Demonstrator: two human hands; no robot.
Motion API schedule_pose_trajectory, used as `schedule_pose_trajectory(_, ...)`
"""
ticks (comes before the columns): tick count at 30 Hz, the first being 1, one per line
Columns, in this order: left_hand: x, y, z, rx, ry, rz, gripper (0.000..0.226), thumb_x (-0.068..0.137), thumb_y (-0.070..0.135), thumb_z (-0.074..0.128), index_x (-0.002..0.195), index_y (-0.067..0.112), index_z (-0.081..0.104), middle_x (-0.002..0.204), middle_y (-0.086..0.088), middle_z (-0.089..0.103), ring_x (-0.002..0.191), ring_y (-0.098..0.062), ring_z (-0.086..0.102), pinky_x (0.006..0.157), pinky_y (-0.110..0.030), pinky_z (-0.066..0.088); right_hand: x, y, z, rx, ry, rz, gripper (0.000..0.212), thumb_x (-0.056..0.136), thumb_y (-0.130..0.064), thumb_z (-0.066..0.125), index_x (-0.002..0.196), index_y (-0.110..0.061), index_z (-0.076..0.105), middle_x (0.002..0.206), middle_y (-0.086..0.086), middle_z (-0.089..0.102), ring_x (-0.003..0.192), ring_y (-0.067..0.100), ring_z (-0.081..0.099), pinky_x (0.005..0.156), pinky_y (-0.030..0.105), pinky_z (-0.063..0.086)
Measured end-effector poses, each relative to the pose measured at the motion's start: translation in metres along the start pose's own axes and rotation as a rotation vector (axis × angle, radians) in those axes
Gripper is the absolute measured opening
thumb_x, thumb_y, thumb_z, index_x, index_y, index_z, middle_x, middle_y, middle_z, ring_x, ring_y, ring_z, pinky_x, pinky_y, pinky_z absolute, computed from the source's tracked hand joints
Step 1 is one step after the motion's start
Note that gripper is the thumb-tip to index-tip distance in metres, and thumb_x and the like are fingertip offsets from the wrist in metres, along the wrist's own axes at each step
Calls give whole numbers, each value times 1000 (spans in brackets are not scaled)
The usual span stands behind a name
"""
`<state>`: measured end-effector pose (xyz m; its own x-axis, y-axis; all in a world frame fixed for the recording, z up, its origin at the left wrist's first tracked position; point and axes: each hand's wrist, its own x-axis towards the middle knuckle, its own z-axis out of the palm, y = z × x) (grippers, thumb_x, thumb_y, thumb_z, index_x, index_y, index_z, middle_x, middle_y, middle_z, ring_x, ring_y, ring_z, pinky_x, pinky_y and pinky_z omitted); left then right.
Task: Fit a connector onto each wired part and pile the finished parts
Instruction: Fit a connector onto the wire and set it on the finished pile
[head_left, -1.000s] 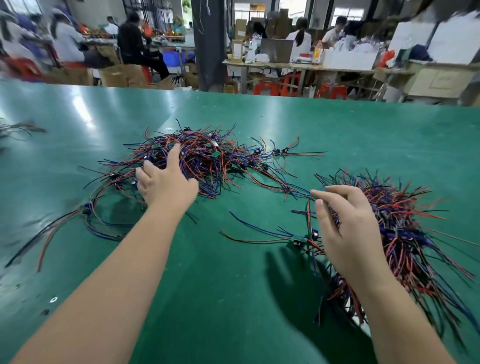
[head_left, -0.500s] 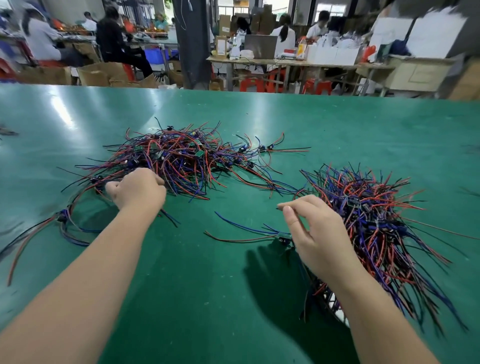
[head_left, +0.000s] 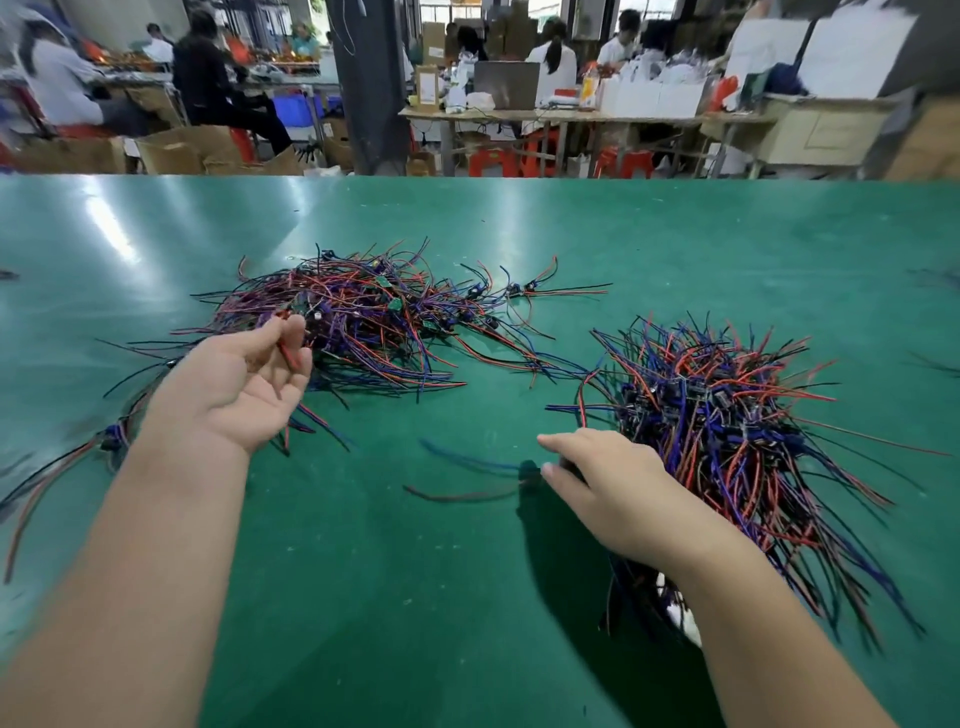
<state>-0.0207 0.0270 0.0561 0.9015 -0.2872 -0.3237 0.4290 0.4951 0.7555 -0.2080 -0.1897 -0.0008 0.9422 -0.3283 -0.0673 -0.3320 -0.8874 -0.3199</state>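
Several parts of the scene are hard to make out. One wired part (head_left: 530, 470), pinched at its small dark body between thumb and forefinger of the right hand (head_left: 608, 483), is blurred. Its blue and red wires trail toward 9 o'clock as soft streaks over the table (head_left: 467, 597), and I cannot tell whether a connector sits on it. At 5 o'clock a white thing (head_left: 680, 618) is mostly covered by the right forearm and by wires, so its shape is not clear. At 9 o'clock the left hand (head_left: 239, 384) is turned palm up with curled fingers, and they grip a thin red wire (head_left: 288, 356) at the near edge of the left pile (head_left: 363, 322); the wire's far end is lost in the tangle. More wires at 8 o'clock are cut off by the picture edge. All the wires are thin and flexible, in red, blue and black. The left pile, at 11 o'clock, is loose and flat, with small green boards among the strands. The right pile (head_left: 727, 415), at 3 o'clock, is denser and bristly, with wire ends sticking outward. Both piles lie directly on the smooth, shiny green table.
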Motion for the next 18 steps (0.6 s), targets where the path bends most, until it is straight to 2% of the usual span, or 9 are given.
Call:
schedule_pose_trajectory(1, -1, -3, -2, -10, -17, -47, 12, 97, 10, 48, 88, 12, 55, 60, 5, 68, 55, -1, 66, 69, -18, 51, 0, 2, -3, 11, 5, -2, 33, 100, -37, 36, 96, -19, 63, 103, 2, 60, 107, 25, 51, 94, 42, 39)
schedule_pose_trajectory(2, -2, -5, -4, 7, -32, -94, 13, 97, 9, 47, 86, 10, 55, 62, 2, 69, 56, -3, 66, 68, -21, 52, -2, 4, -5, 9, 2, -1, 40, 100, -37, 37, 72, -14, 54, 87, 7, 57, 92, 28, 52, 85, 41, 43)
schedule_pose_trajectory(4, 0, -12, -12, 115, -51, -151, 16, 97, 5, 44, 85, 8, 54, 68, -4, 66, 55, -7, 67, 60, -23, 57, -5, 9, -10, -18, -26, -12, 50, 98, -41, 42, 62, -7, 44, 81, 18, 54, 80, 31, 51, 77, 41, 46)
schedule_pose_trajectory(7, 7, -21, -23, 482, -35, -63, 21, 98, -1, 41, 89, 13, 54, 77, -6, 55, 48, -10, 65, 47, -21, 54, -8, 18, -17, -16, -79, -49, 41, 91, -45, 56, 75, -8, 66, 90, 6, 59, 86, 20, 57, 84, 36, 46)
schedule_pose_trajectory(9, 11, -25, -29, 731, -7, -1, 23, 99, -4, 39, 93, 13, 54, 77, -9, 51, 41, -9, 61, 39, -18, 47, -11, 19, -21, 8, -121, -65, 24, 84, -44, 67, 73, -23, 70, 97, -10, 58, 91, 8, 56, 89, 30, 43)
schedule_pose_trajectory(11, 13, -28, -32, 884, 18, -4, 23, 99, -6, 38, 93, 9, 54, 76, -12, 49, 39, -8, 58, 35, -16, 42, -14, 18, -22, 13, -147, -85, 12, 78, -39, 74, 70, -33, 68, 101, -15, 56, 95, 3, 54, 91, 27, 41)
schedule_pose_trajectory(13, 10, -29, -31, 885, -18, -18, 20, 98, -6, 40, 93, 6, 56, 79, -12, 53, 43, -8, 60, 40, -18, 47, -14, 19, -23, 12, -143, -93, 8, 75, -33, 77, 76, -34, 69, 100, -16, 55, 95, 2, 54, 91, 25, 42)
schedule_pose_trajectory(15, 1, -28, -25, 707, -97, 39, 20, 97, -6, 42, 92, 5, 58, 86, -11, 60, 53, -10, 63, 52, -20, 55, -14, 18, -24, 19, -124, -74, 22, 74, -31, 78, 94, -34, 69, 100, -16, 55, 96, 5, 54, 91, 25, 42)
schedule_pose_trajectory(18, -13, -20, -13, 483, -150, 363, 24, 95, -7, 45, 94, 10, 62, 80, -4, 69, 62, -9, 67, 65, -22, 58, -13, 18, -23, 56, -90, -41, 41, 75, -30, 79, 112, -33, 64, 104, -15, 55, 99, 7, 53, 91, 23, 41)
